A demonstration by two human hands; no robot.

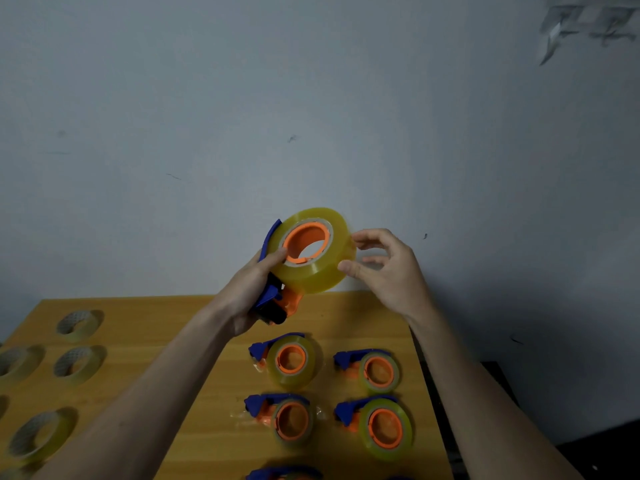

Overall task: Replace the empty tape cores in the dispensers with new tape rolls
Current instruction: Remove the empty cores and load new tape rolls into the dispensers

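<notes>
Tape roll, full and amber, sits on the dispenser you hold up above the table's far edge. Your left hand grips the dispenser body, thumb on the roll's face; your right hand pinches its rim. It looks stiff, fairly heavy and slick, so hold it by the outer rim.

Pretty dim overall, with a cold bluish cast on the wall. The light is soft, no hard glare anywhere. The table stays warm but murky, and the rolls at 8 o'clock go smeary and stretched by the wide lens. Corners darken, especially at 4 o'clock. The whole frame is a bit soft and noisy.
</notes>
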